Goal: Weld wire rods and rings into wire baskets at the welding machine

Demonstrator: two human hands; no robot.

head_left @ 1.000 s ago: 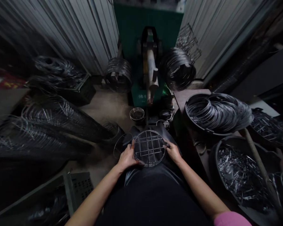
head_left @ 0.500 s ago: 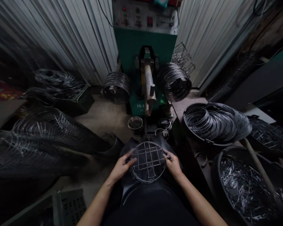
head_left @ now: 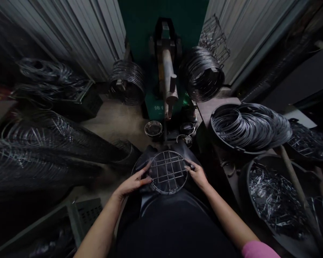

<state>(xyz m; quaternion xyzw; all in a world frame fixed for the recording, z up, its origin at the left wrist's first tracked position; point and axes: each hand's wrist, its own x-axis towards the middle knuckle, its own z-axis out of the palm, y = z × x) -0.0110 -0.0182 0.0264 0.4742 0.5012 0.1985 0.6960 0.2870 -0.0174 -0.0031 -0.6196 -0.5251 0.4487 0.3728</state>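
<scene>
Both your bare forearms reach forward and converge over your lap. Your left hand (head_left: 130, 184) lies palm down, wrist straight, its fingers (head_left: 143, 172) stretched out and slightly spread toward the right. Your right hand (head_left: 198, 175) is curled, with thumb and fingers (head_left: 190, 167) pinched together, knuckles up.

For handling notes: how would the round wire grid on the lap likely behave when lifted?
Probably stiff: the round wire grid lies flat between left hand and right hand at its rim. Likely light, being mostly open gaps. On edge, it might roll.
</scene>
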